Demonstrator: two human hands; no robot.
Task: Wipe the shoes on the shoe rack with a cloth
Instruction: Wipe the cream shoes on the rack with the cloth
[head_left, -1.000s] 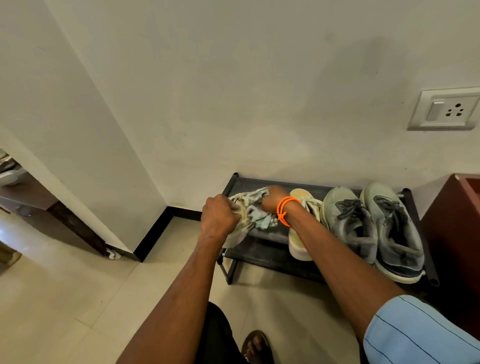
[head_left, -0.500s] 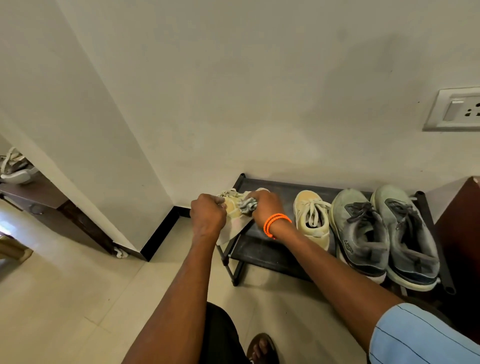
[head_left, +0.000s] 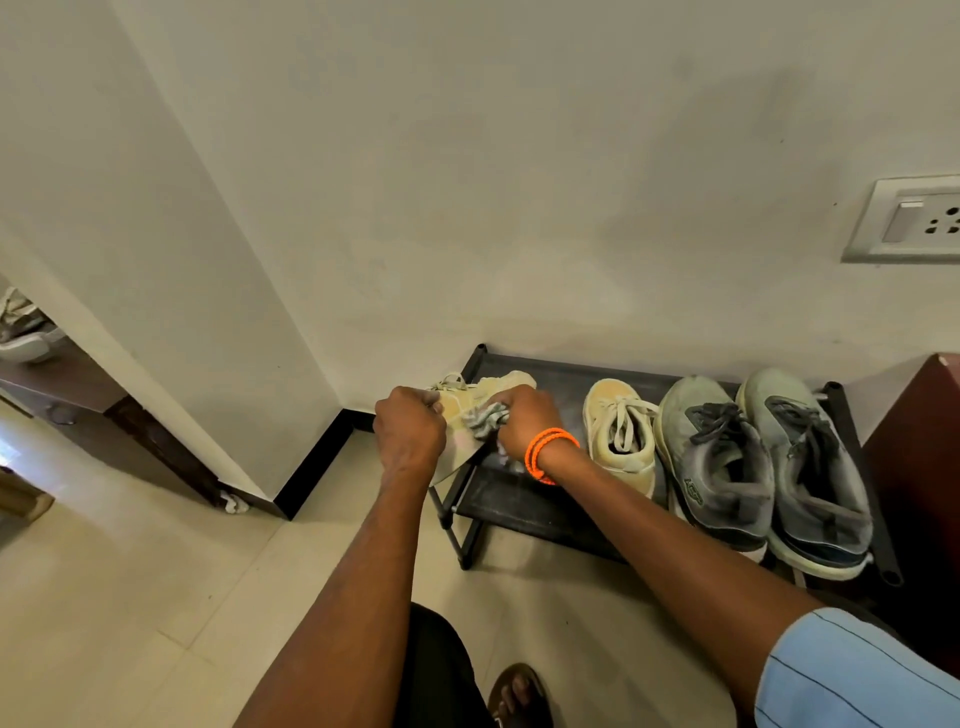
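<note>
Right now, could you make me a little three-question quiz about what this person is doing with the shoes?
1. True or false: the left hand grips the pale shoe being cleaned.
2. How many shoes stand on the shoe rack, untouched?
3. What does the right hand grip? A) a brush B) a cloth C) a lace

Key:
1. True.
2. Three: one pale sneaker and two grey sneakers.
3. B.
</note>
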